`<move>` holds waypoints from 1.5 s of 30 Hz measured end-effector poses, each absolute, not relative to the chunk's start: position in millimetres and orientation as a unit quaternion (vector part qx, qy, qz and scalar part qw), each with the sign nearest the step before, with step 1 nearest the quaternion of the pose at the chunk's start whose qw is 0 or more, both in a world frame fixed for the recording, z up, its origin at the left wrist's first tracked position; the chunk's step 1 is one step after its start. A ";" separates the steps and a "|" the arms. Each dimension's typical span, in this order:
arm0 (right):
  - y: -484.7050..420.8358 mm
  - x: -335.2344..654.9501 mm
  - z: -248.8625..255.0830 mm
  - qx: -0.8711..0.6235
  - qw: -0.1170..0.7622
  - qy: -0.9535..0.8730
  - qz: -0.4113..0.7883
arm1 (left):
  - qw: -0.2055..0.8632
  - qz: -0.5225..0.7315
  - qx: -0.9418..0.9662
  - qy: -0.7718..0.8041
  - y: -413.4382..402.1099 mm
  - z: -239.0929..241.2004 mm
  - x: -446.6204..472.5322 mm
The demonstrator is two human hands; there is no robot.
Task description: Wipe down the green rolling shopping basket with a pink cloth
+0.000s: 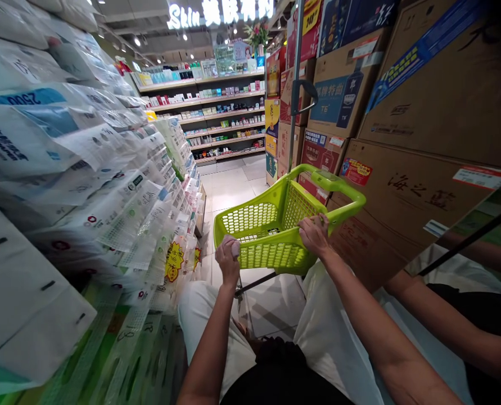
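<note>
A lime-green plastic shopping cart (271, 214) with slotted walls stands side-on in front of me, its handle (341, 188) to the right. My right hand (315, 235) is closed over the near rim, close to the handle end. At the left end of the same rim, my left hand (227, 263) is closed round a crumpled pale pink cloth (232, 245). Whether those fingers also touch the cart is hard to see. A few small items in the basket are too small to make out.
Stacked tissue packs (136, 208) in clear plastic line the left side. Tall cardboard cartons (402, 180) rise close on the right, with a metal pole (294, 112) beside them. Light floor tiles (229, 183) run forward to shelves (225, 107) of small products. A mirror-like surface at lower right reflects an arm.
</note>
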State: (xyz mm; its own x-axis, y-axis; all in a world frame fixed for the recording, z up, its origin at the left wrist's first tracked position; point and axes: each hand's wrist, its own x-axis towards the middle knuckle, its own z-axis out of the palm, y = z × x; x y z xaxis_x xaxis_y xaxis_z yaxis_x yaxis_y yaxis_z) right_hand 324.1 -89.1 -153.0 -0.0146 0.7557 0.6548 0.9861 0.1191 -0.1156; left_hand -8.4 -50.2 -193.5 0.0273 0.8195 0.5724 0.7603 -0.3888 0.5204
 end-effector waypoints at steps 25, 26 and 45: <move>-99.7 310.5 -144.5 -0.634 0.287 -0.690 -0.199 | 0.083 0.598 0.510 0.613 -56.3 -253.9 18.0; -100.3 309.5 -144.0 -0.632 0.287 -0.691 -0.200 | 0.078 0.600 0.509 0.612 -54.2 -252.9 12.2; -123.7 307.7 -108.4 -0.633 0.256 -0.690 -0.240 | 0.048 0.589 0.543 0.596 -35.7 -222.0 4.7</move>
State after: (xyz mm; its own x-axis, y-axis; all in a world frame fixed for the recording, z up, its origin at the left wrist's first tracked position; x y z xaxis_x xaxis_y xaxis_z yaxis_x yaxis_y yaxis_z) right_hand 307.7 -123.7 -108.4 -0.0683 0.7505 0.6574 0.9964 0.0848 0.0068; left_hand 4.7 -35.7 -222.0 -0.4050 0.7038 0.5836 0.5916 -0.2850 0.7542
